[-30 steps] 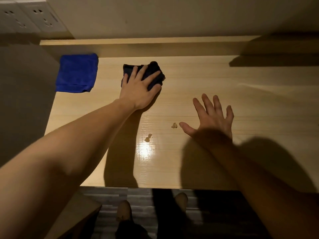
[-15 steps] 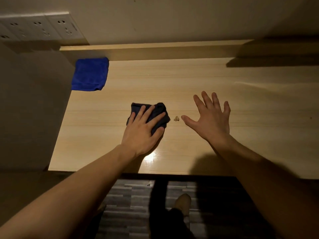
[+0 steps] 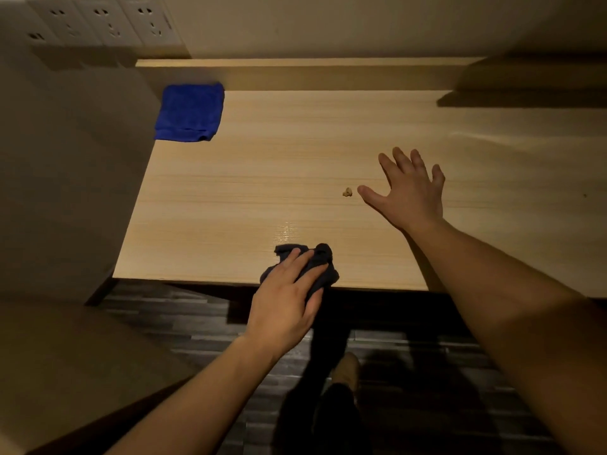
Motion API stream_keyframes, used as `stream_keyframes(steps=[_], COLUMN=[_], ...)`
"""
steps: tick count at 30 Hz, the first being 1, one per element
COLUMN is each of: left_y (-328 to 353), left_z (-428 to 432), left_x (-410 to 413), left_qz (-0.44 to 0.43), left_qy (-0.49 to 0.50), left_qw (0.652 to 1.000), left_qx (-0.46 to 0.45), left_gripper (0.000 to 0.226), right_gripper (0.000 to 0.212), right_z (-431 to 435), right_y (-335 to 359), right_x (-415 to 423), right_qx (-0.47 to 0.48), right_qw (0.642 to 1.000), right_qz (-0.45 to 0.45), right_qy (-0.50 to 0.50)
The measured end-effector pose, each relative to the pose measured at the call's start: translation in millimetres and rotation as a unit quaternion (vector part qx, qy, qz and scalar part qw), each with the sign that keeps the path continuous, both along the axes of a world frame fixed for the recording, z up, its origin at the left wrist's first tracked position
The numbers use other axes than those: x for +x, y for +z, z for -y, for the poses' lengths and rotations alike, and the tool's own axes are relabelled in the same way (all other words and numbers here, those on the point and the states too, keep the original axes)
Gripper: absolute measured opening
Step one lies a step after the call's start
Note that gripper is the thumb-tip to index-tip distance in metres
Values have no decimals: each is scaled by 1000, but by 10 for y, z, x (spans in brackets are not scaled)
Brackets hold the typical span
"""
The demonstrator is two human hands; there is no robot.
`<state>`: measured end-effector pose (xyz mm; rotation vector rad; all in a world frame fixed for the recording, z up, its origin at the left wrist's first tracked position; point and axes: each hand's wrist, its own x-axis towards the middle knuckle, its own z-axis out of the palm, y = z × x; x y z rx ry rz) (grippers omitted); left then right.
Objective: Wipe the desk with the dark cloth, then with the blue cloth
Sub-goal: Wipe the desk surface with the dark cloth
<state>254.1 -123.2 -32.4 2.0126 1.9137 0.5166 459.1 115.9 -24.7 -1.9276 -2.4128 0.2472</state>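
The light wooden desk [image 3: 262, 178] fills the middle of the view. My left hand [image 3: 285, 297] presses the bunched dark cloth [image 3: 320, 257] down at the desk's front edge, and part of the cloth hangs over that edge. My right hand [image 3: 410, 192] lies flat on the desk to the right, fingers spread, holding nothing. Just left of its thumb sits a small brown crumb [image 3: 347, 192]. The folded blue cloth [image 3: 190, 113] rests at the back left corner of the desk.
A side panel [image 3: 75, 178] stands against the desk's left end. Wall sockets [image 3: 108, 24] are at the top left. A raised ledge [image 3: 295, 75] runs along the back. Below the front edge is dark striped floor [image 3: 197, 323], with my foot [image 3: 345, 369] on it.
My left hand has dragged the dark cloth from the back of the desk toward me to the front edge. One of two crumbs is gone from the surface. My right hand stayed put.
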Motion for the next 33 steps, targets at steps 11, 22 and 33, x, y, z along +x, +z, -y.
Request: stream_keyframes(steps=[11, 22, 33], left_y=[960, 307, 122], left_z=[-1100, -3638, -2747], left_x=[-75, 98, -710], left_qz=[322, -46, -141], left_qy=[103, -28, 93], left_qw=[941, 997, 980], left_qx=[9, -56, -106], left_gripper=[28, 65, 72], right_gripper=[93, 98, 57], right_z=[-50, -183, -784], right_y=[-42, 14, 278], right_x=[46, 53, -211], right_qx=[-2, -80, 57], right_qw=[1000, 996, 983], right_qz=[0, 35, -151], right_qy=[7, 27, 83])
